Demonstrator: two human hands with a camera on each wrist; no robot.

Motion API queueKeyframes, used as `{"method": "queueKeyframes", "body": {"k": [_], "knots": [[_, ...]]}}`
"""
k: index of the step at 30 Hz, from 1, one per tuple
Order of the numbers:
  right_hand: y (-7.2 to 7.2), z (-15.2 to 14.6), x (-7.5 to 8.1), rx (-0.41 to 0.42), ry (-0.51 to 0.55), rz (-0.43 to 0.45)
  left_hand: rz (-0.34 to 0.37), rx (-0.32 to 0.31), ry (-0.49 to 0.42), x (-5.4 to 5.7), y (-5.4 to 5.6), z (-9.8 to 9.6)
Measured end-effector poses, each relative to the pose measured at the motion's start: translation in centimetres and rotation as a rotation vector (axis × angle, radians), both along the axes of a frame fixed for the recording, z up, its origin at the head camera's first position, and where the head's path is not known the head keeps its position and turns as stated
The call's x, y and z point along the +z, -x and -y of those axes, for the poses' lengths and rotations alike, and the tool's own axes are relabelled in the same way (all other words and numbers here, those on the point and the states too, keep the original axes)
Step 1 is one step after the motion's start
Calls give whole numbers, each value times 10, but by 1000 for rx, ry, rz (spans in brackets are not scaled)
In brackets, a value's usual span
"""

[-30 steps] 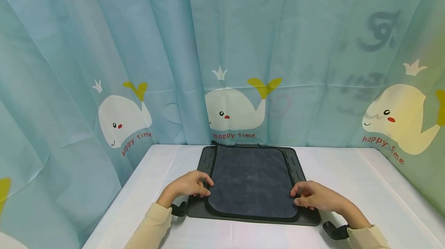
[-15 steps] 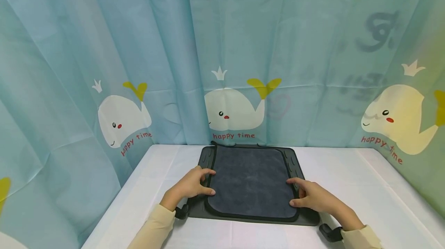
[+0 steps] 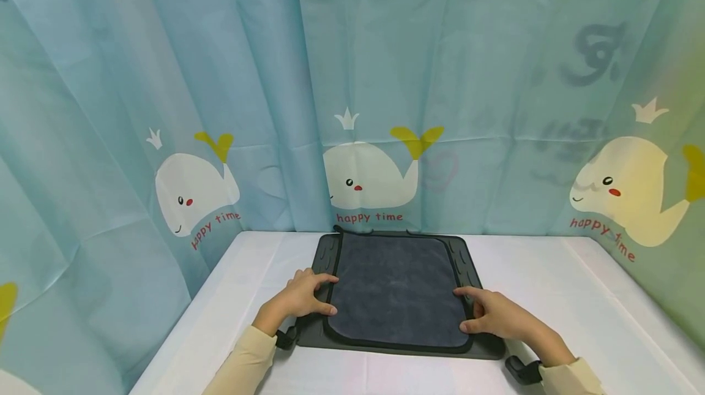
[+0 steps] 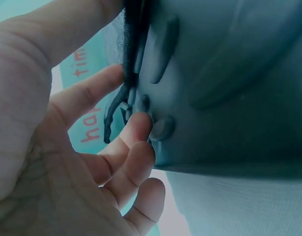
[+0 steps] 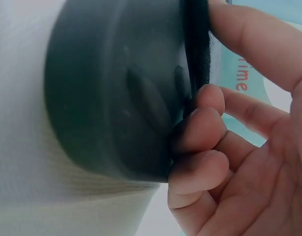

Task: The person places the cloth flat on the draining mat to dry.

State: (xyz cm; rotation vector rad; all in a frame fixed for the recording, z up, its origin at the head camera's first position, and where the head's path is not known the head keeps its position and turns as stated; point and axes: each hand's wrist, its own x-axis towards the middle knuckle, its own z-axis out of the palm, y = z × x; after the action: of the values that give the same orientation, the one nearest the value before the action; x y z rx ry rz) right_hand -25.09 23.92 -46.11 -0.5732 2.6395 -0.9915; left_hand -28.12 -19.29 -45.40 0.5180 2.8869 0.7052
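Note:
A dark navy cloth pad (image 3: 396, 291) with black edging lies flat over a dark grey tray (image 3: 487, 347) with raised oval ridges along its sides. My left hand (image 3: 294, 297) rests at the pad's left edge, index finger and thumb spread apart with their tips on the edging. At the right edge, my right hand (image 3: 498, 315) touches the edging the same way, thumb nearer me. In the left wrist view the other fingertips lie loosely bent beside the ridged tray side (image 4: 229, 73). The right wrist view has bent fingers (image 5: 200, 128) against the tray's side, just under the black edging.
The tray stands on a white-covered table (image 3: 551, 285), near its back edge. Behind it hangs a blue-green curtain (image 3: 473, 187) printed with whales. A thin black strip (image 3: 355, 231) curls up at the pad's back left corner. Black straps sit at both wrists.
Both hands have gone from fingers drawn together at the pad's edges to index and thumb spread along the edging. The left hand has since shifted slightly back outward. Pad and tray stay put.

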Motion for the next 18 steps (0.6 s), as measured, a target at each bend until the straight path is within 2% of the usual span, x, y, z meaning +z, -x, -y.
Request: {"method": "queueKeyframes", "body": {"k": [8,12,18], "knots": [[3,-2,1,27,12,-3,13,-1,-19,0,1,2],[4,-4,2,44,36,-17,-18,-39,-39,1,1,3],[5,-8,4,5,66,-39,-45,-60,-133,6,1,4]]}}
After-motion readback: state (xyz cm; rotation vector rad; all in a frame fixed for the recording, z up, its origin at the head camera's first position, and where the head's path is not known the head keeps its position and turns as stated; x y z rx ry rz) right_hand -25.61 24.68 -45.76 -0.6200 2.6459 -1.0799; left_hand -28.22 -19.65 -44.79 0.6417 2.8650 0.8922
